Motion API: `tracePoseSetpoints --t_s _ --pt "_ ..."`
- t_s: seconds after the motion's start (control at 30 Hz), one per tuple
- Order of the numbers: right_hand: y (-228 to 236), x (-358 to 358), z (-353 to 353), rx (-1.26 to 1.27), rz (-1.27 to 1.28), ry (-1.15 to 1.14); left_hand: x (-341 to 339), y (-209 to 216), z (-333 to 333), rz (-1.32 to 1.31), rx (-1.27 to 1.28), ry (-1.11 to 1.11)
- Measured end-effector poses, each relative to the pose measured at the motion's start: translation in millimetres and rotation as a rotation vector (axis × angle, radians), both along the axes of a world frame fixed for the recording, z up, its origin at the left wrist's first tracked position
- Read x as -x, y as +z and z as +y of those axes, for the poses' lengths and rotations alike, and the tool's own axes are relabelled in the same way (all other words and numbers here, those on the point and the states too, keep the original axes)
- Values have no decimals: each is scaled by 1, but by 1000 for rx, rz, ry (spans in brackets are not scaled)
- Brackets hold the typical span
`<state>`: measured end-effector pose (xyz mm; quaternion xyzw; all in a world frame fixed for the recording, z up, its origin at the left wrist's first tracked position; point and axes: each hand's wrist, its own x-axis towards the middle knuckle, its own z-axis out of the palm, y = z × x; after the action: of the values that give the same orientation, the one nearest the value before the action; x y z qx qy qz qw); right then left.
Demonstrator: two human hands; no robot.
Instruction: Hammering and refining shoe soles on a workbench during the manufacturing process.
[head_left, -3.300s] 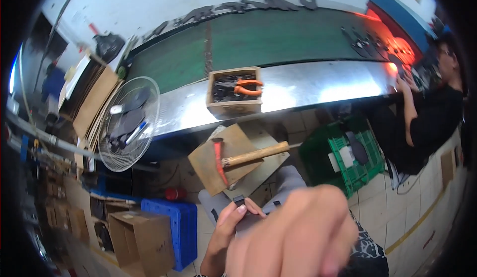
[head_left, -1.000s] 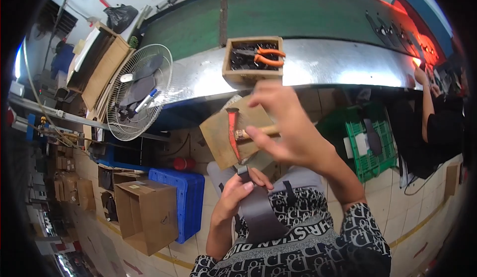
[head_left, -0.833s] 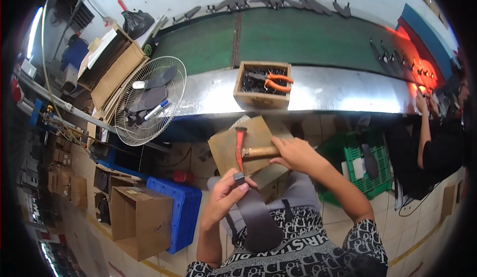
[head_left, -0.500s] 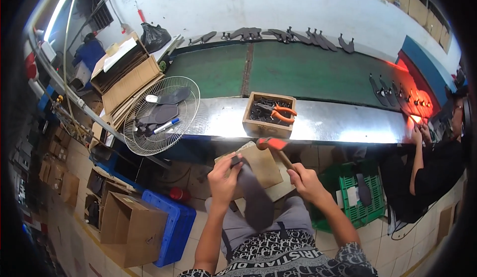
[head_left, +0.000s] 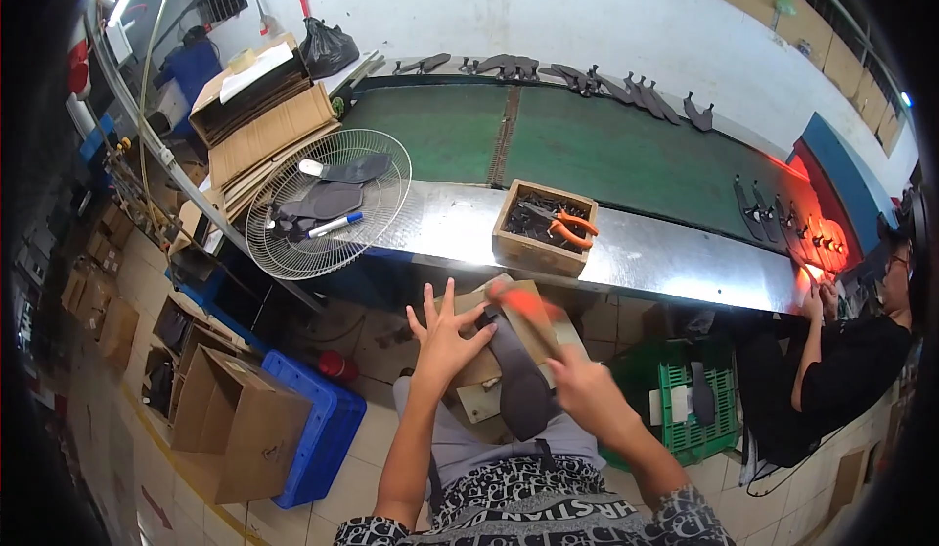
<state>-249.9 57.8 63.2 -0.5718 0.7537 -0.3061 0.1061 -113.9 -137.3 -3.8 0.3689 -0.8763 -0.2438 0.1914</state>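
Observation:
A dark grey shoe sole [head_left: 525, 389] lies over my lap, its narrow end on a pale board [head_left: 554, 333]. My left hand [head_left: 445, 345] is open beside that end, fingers spread, with thumb and forefinger close to the sole. Whether they touch it I cannot tell. My right hand [head_left: 590, 396] is wrapped round the wooden handle of a hammer [head_left: 526, 303]. The red hammer head is smeared by motion and hangs over the sole's narrow end, hiding part of it.
On the metal bench edge stand a wooden box [head_left: 536, 254] of small black parts with orange-handled pliers [head_left: 571, 230], and a wire basket [head_left: 399, 199] holding soles and a marker. Behind runs a green conveyor [head_left: 606, 155]. A co-worker [head_left: 831, 360] sits right of a green crate [head_left: 719, 438].
The sole has come down from my left hand's grip onto the board. My left fingers have spread open. The hammer has swung down and left over the sole's end.

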Motion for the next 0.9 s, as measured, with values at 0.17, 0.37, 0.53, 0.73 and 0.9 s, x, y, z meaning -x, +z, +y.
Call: tracePoseSetpoints --t_s 0.17,0.37,0.53,0.73,0.9 --pt "31 9 24 361 -153 -119 -1 -11 -2 47 161 -18" --pt "9 20 72 689 -951 -126 -23 34 -79 229 446 114" --pt "-49 25 125 753 -1107 -295 -49 146 -185 -24 641 881" --pt "-148 17 155 630 -1368 -677 140 154 -33 658 586 -284" --pt "-156 -11 190 614 -1377 -998 353 30 127 496 92 -845"
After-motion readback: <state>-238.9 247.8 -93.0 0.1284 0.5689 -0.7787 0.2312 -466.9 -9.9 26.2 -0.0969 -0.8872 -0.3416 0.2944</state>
